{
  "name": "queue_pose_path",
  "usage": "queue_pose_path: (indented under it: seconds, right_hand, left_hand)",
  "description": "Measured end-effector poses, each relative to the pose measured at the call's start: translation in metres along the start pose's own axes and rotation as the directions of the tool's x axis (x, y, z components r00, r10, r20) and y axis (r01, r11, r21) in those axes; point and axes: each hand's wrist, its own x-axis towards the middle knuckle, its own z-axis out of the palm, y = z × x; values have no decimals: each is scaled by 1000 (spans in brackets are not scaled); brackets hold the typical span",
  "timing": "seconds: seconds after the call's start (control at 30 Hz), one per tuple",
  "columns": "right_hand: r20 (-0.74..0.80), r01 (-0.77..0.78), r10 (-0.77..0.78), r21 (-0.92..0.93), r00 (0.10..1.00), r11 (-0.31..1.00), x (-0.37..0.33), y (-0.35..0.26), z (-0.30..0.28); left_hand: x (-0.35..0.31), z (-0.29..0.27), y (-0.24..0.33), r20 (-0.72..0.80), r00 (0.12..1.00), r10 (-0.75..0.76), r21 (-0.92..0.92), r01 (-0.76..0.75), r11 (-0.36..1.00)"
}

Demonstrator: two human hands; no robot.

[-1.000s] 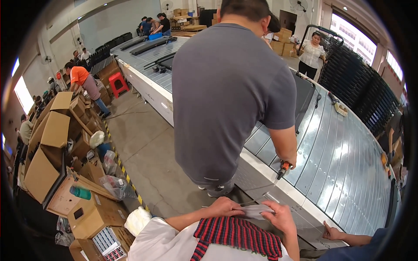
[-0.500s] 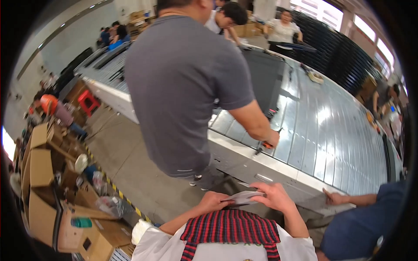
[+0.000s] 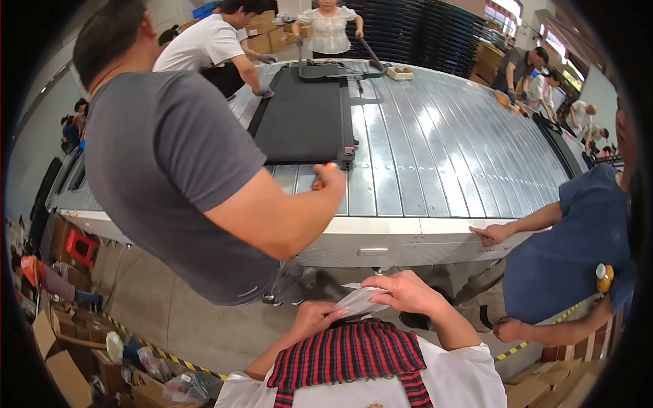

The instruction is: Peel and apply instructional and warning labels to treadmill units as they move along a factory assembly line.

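Observation:
A thin white sheet (image 3: pixel 358 302), paper or plastic, is stretched between my hands in front of my chest. My left hand (image 3: pixel 315 319) pinches its near left edge. The far right edge is gripped by my right hand (image 3: pixel 407 292), fingers closed over it. Both hands are above the floor, short of the metal-topped line. On that line lies a flat black treadmill (image 3: pixel 303 115), its handle frame (image 3: pixel 333 73) raised at the far end. A person in a dark grey shirt (image 3: pixel 170 149) holds an orange tool (image 3: pixel 323 178) beside it.
The slatted metal line (image 3: pixel 422 156) crosses ahead, with a white side panel (image 3: pixel 374 248). At right, a person in blue (image 3: pixel 578 238) rests a hand on its edge. Cardboard boxes (image 3: pixel 68 377) fill the lower left; a red stool (image 3: pixel 83 248) stands behind them. Others work across the line.
My view has swung right and the co-worker in grey appears further left, the tool now lifted near the treadmill's corner. The sheet stays in both my hands.

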Motion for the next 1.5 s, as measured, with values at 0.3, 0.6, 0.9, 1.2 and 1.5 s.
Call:
queue_pose_path:
  seconds: [0.3, 0.6, 0.9, 1.2, 1.5]
  right_hand:
    - [-108, -159, 152, -62, 983, 985, -26, -2, 7]
    - [-201, -105, 86, -85, 976, 991, -51, 34, -5]
    - [-143, -78, 50, -197, 988, 977, -90, 59, -31]
    - [-132, -167, 149, -138, 980, 976, -150, 95, -48]
    - [-97, -150, 135, -160, 986, 976, -163, 113, -51]
  left_hand:
    - [8, -5, 0, -118, 992, 32, -139, -49, 989]
    - [-15, -56, 115, -404, 588, 701, 356, -604, 712]
    - [6, -16, 253, -316, -696, 644, 419, -712, -564]
    - [43, 30, 279, -301, -557, 774, 145, -829, -540]
    - [56, 41, 285, -198, -390, 899, 3, -918, -398]
